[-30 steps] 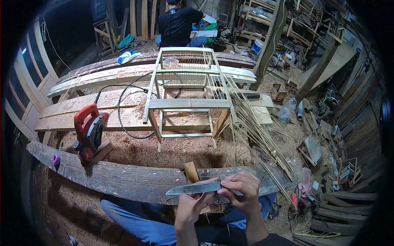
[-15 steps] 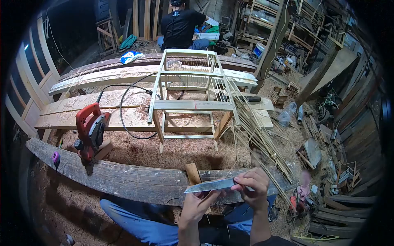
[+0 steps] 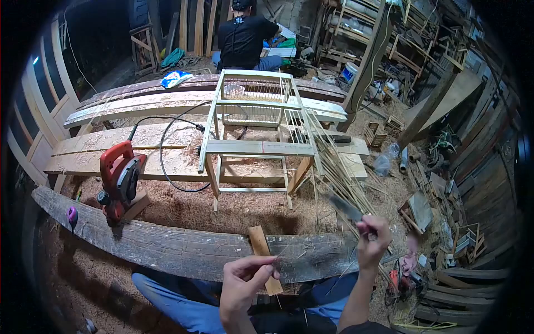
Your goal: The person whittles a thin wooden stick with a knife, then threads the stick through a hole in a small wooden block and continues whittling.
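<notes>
My right hand (image 3: 374, 241) grips a knife (image 3: 346, 208) by its handle. The blade, slightly blurred, points up and left over the shavings. Nearer my lap, the fingers of my left hand (image 3: 245, 285) pinch a thin strip (image 3: 282, 251), probably bamboo; most of it is hidden or too fine to follow. A small flat piece of wood (image 3: 258, 243) lies across the worn plank (image 3: 178, 250) beside my left fingertips. Beyond the plank stands a wooden frame (image 3: 258, 148) with a row of thin bars.
A red power planer (image 3: 119, 178) rests at the left, its cable looping over shaving-strewn boards (image 3: 105, 139). Bamboo strips (image 3: 347, 186) lean right of the frame. A purple-ringed object (image 3: 72, 214) sits on the plank. Another person (image 3: 240, 42) sits at the back.
The knife has moved up and right, away from my left hand, and its blade has swung upward. My left hand has shifted slightly left and down.
</notes>
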A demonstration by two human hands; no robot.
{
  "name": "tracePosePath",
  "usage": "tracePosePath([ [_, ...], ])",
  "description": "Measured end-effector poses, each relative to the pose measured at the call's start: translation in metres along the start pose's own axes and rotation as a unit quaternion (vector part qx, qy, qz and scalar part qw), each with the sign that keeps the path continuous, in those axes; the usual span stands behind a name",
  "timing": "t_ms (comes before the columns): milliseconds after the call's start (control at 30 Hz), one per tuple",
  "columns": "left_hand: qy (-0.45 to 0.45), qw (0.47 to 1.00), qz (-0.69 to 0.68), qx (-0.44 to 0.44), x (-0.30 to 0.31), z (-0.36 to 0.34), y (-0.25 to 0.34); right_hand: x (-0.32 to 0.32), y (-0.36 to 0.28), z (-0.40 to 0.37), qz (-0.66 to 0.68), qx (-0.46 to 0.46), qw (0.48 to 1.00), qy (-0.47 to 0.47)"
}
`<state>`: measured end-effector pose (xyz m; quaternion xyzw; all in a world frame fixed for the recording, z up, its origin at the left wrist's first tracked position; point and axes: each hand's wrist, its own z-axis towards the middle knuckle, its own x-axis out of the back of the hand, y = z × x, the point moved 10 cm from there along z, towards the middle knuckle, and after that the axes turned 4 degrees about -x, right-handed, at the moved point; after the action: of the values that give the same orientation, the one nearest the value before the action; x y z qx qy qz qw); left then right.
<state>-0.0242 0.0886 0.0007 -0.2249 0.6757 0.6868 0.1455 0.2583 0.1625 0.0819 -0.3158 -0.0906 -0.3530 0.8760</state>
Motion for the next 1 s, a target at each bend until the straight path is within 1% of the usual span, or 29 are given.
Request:
tracePosePath([
  [33,-0.001,1.0,0.004,0.003,-0.003,0.003,0.0,0.0,-0.008,0.0,0.0,-0.005,1.0,0.001],
  [100,0.065,0.998,0.023,0.009,0.005,0.007,-0.002,-0.013,-0.042,-0.003,0.038,0.038,0.998,-0.025],
  [167,0.053,0.999,-0.005,-0.003,0.003,0.014,-0.011,-0.024,-0.039,-0.013,0.076,-0.009,0.996,-0.04],
  [233,0.056,0.998,0.0,-0.005,0.0,0.014,-0.014,-0.033,-0.033,-0.027,0.12,-0.085,0.988,-0.048],
  [267,0.071,0.997,-0.024,0.009,-0.001,0.013,-0.017,-0.036,-0.035,-0.033,0.123,-0.088,0.987,-0.049],
  [333,0.061,0.998,-0.021,0.01,0.004,0.016,-0.023,-0.045,-0.049,-0.042,0.173,-0.06,0.98,-0.078],
  [367,0.049,0.998,-0.022,0.011,0.004,0.017,-0.026,-0.047,-0.052,-0.046,0.172,-0.062,0.98,-0.075],
  [433,0.032,0.999,-0.012,0.004,-0.001,0.017,-0.029,-0.066,-0.066,-0.054,0.222,-0.051,0.961,-0.157],
  [467,0.018,1.0,-0.002,-0.005,-0.004,0.016,-0.029,-0.071,-0.072,-0.054,0.221,-0.046,0.958,-0.175],
  [500,0.017,1.0,-0.002,-0.005,-0.004,0.015,-0.031,-0.071,-0.074,-0.052,0.22,-0.046,0.959,-0.175],
  [567,-0.012,0.999,-0.011,-0.03,-0.01,0.012,-0.029,-0.075,-0.085,-0.05,0.231,-0.014,0.953,-0.197],
  [633,0.007,1.0,0.011,-0.028,-0.011,0.011,-0.021,-0.075,-0.087,-0.048,0.237,0.003,0.951,-0.198],
  [700,-0.022,0.999,0.027,0.002,-0.014,0.011,-0.024,-0.074,-0.088,-0.046,0.24,0.021,0.95,-0.198],
  [800,-0.024,0.999,0.025,0.01,-0.015,0.009,-0.024,-0.074,-0.088,-0.044,0.236,0.043,0.951,-0.196],
  [833,-0.024,0.999,0.025,0.009,-0.016,0.009,-0.023,-0.073,-0.088,-0.045,0.237,0.05,0.95,-0.197],
  [900,-0.045,0.998,0.032,-0.021,-0.022,0.008,-0.016,-0.072,-0.089,-0.045,0.239,0.055,0.949,-0.197],
  [1000,-0.053,0.997,0.055,-0.009,-0.022,0.007,-0.015,-0.069,-0.09,-0.043,0.237,0.065,0.951,-0.186],
])
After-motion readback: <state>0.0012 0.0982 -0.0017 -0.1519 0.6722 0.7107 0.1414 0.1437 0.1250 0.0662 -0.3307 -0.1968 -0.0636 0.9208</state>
